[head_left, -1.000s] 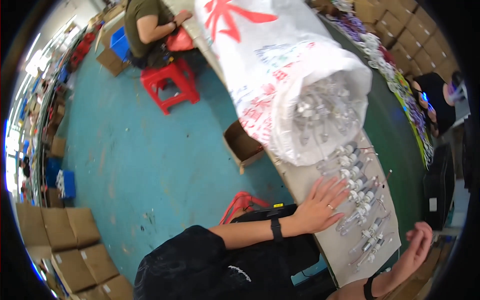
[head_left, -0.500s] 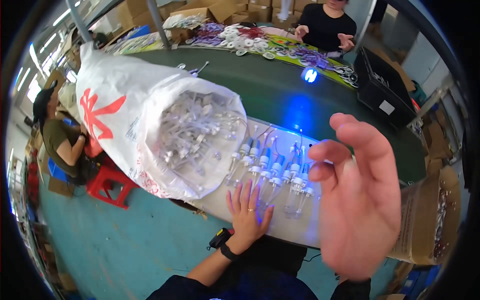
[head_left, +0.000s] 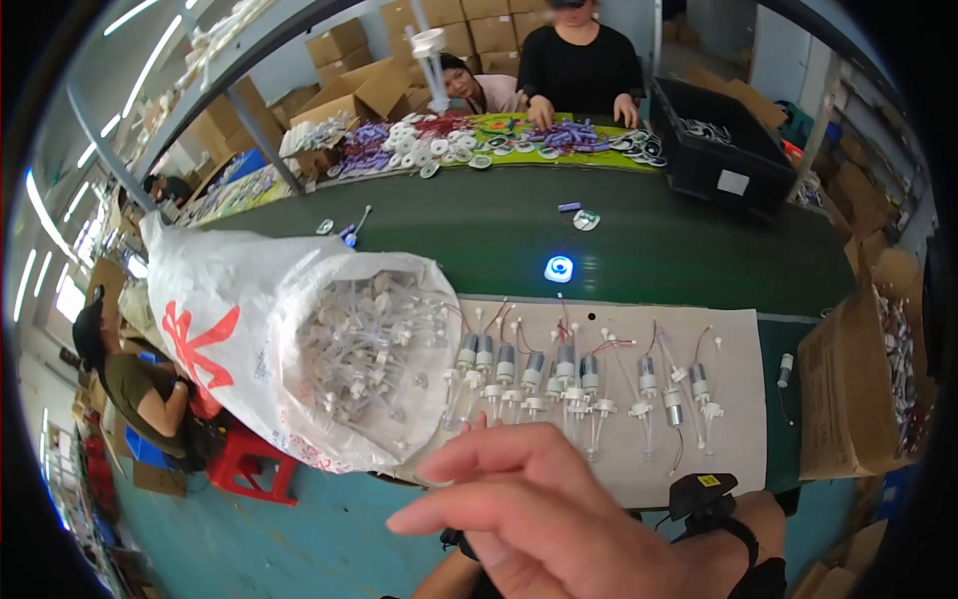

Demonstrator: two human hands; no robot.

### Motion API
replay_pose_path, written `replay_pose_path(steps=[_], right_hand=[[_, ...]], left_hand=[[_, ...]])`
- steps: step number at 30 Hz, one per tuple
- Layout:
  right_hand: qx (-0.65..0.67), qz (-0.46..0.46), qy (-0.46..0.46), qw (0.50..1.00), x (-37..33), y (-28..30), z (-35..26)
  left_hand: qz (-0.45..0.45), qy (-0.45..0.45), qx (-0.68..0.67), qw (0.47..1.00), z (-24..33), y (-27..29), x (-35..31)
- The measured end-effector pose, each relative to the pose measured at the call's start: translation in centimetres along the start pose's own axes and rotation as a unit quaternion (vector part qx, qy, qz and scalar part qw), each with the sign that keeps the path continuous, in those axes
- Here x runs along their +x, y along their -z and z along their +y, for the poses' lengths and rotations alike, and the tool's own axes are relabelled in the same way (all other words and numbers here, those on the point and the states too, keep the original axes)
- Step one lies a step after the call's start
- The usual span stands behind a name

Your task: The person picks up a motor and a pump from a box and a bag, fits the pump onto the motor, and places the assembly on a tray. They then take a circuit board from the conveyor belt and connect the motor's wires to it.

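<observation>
My right hand (head_left: 559,499) crosses low in front, fingers loosely bent and apart, nothing visible in them. Beyond it, fingertips of my left hand (head_left: 482,421) lie at the pale board (head_left: 733,399), stretched out beside the clear-tubed parts; the rest is covered by my right hand. A row of small grey-and-white motors (head_left: 565,359) with thin wires and clear tubes rests on the board. Several more stand apart to the right, including a white-capped one (head_left: 699,379). At the left, an open white sack (head_left: 225,299) spills clear plastic tubes with white fittings (head_left: 374,339).
A round blue-lit part (head_left: 559,269) lies on the green belt (head_left: 479,220), near a purple cylinder (head_left: 569,208). Black crate (head_left: 718,160) and cardboard box (head_left: 848,389) stand right. Two people are across the belt; another sits left near a red stool (head_left: 249,464).
The view has shifted. My right hand has dropped from raised at the right to low in the middle, uncovering motors there. The blue-lit part now lies closer to the board.
</observation>
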State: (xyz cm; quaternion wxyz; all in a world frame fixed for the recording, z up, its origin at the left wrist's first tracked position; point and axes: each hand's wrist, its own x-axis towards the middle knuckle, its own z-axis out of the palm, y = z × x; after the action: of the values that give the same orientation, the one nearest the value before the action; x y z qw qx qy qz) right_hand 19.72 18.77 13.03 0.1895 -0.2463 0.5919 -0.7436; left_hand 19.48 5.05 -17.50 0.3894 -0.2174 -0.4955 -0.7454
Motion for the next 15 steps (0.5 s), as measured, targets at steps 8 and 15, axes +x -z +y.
replay_pose_path(steps=[8, 15], right_hand=[[-0.236, -0.111, 0.198, 0.945, 0.4, 2.1, 2.6], [-0.433, -0.180, 0.174, 0.866, 1.6, 1.9, 0.6]], left_hand=[[-0.166, 0.108, 0.645, 0.738, 0.7, -1.5, -0.9], [-0.180, 0.132, 0.676, 0.702, 2.3, -2.4, 0.1]])
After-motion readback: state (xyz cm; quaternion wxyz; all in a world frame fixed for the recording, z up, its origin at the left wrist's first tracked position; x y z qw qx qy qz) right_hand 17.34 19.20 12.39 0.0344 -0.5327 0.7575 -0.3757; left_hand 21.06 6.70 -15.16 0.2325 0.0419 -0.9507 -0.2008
